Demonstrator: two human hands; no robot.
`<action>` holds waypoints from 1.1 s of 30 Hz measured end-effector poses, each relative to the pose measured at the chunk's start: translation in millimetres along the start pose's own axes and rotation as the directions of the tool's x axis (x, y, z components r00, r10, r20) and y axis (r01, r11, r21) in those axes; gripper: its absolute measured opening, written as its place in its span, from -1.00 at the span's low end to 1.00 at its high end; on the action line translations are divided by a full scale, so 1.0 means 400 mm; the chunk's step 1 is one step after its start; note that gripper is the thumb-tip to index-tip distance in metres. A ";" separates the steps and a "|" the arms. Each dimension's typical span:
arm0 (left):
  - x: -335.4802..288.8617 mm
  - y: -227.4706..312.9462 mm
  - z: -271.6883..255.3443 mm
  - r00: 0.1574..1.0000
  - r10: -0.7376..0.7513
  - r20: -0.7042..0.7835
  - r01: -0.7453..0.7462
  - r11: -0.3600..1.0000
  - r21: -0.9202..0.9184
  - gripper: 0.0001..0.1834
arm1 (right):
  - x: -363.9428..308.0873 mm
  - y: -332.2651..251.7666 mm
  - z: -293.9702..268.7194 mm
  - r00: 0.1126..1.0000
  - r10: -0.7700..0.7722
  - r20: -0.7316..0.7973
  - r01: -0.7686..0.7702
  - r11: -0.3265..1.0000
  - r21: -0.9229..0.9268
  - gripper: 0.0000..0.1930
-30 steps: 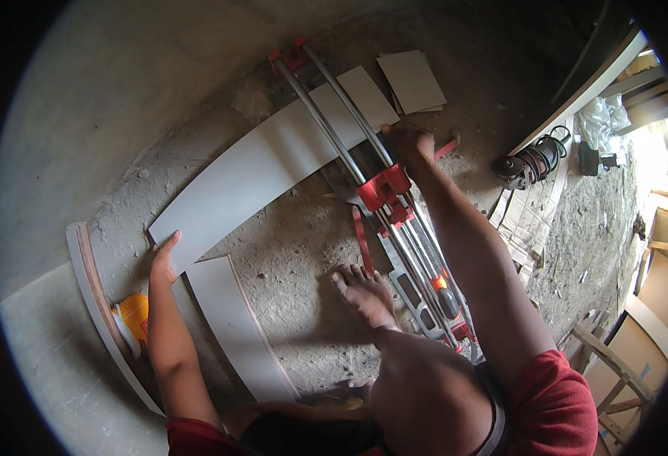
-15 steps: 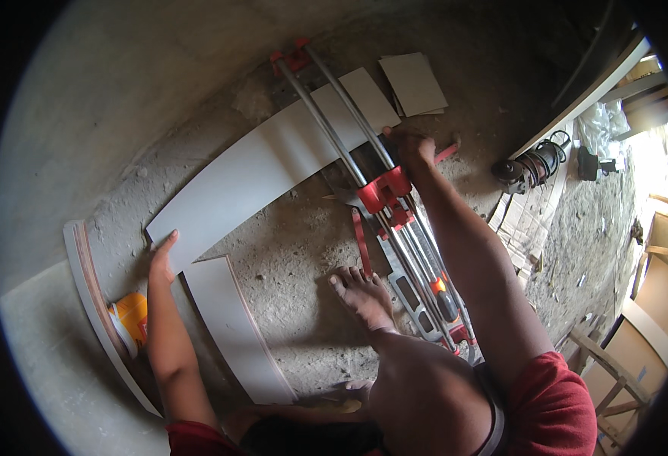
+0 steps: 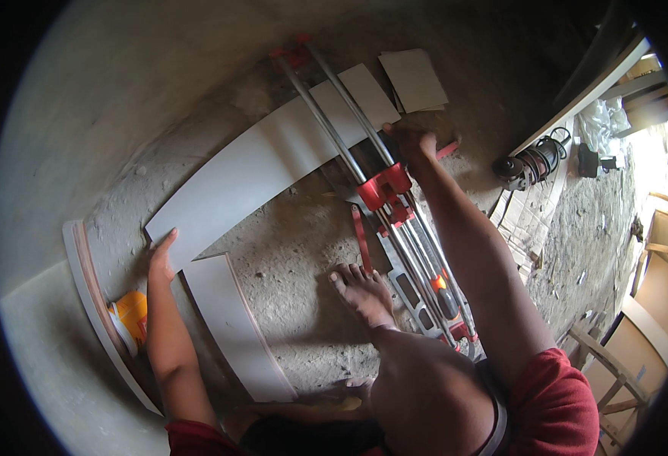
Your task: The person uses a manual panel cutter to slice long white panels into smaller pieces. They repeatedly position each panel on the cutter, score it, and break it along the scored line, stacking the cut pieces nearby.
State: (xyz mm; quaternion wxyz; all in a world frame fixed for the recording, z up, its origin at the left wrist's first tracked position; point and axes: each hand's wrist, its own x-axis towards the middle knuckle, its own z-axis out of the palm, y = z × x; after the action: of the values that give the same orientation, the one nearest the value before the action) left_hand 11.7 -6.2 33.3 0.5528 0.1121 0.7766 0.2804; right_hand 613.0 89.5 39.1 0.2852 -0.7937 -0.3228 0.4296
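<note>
While a long white panel [image 3: 250, 171] lies crosswise beneath the steel rails of a red-and-silver cutter [image 3: 386, 188] on a dusty floor [image 3: 296, 235], a person's left hand [image 3: 162, 257] pinches its near-left corner, one digit on top. The right hand [image 3: 416, 143] bends at the panel's right end, beside the rails; shadow makes it impossible to tell whether it grips. Beyond that end sit stacked pale tiles [image 3: 412, 78]; nearer, a second white panel [image 3: 231, 327] lies between a yellow tub [image 3: 132, 315] and a bare foot [image 3: 363, 292]. At right rests a corded power tool [image 3: 531, 167].
</note>
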 end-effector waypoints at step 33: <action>0.012 -0.009 -0.002 0.994 0.075 0.078 -0.073 0.997 -0.027 -0.16 | -0.778 0.333 -0.391 0.982 -0.188 0.035 0.161 0.713 -0.682 -0.39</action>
State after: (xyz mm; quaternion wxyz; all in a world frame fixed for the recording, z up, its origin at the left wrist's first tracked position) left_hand 9.8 -6.8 27.6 0.5738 0.1450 0.7460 0.3052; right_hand 652.6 -257.3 169.8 0.0192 -0.8164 -0.5259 0.2378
